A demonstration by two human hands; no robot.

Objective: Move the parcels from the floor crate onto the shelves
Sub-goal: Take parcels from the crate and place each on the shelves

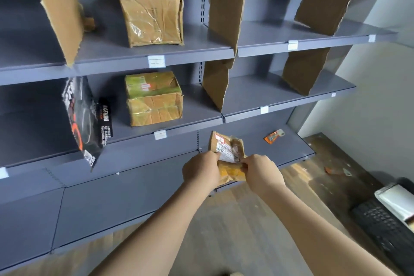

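A small brown paper parcel point(227, 152) with a white label is held upright over the front edge of the lowest grey shelf point(289, 152). My left hand point(200, 169) grips its left side and my right hand point(259, 172) pinches its right side. A taped cardboard box point(152, 17) sits on the top shelf point(190, 56). Another taped box point(153, 98) stands on the middle shelf point(280, 101). The black floor crate point(387, 228) lies at the lower right with a white plastic parcel point(396, 199) in it.
Cardboard dividers point(224, 6) stand on the shelves, splitting them into bays. A black printed divider point(85, 119) leans at the left of the middle shelf. A small orange item point(273, 135) lies on the lowest shelf. Scraps point(329, 170) litter the wooden floor.
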